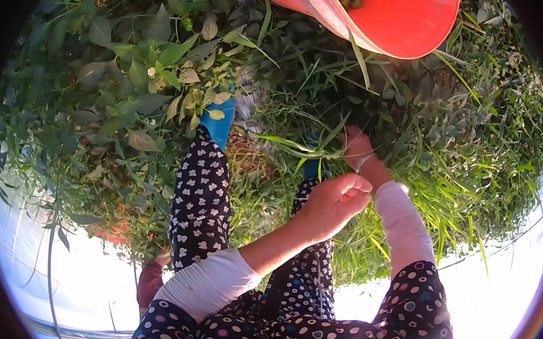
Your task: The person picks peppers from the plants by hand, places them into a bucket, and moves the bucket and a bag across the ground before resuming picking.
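Just grass blades (297,147) against right fingers (354,140).

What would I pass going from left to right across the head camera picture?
leafy plant → left blue shoe → left hand → right white sleeve → long grass

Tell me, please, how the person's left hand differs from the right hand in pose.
The left hand is curled into a fist and shows whole, above the grass. The right hand reaches farther out and is partly buried among the blades. Both come out of white sleeves.
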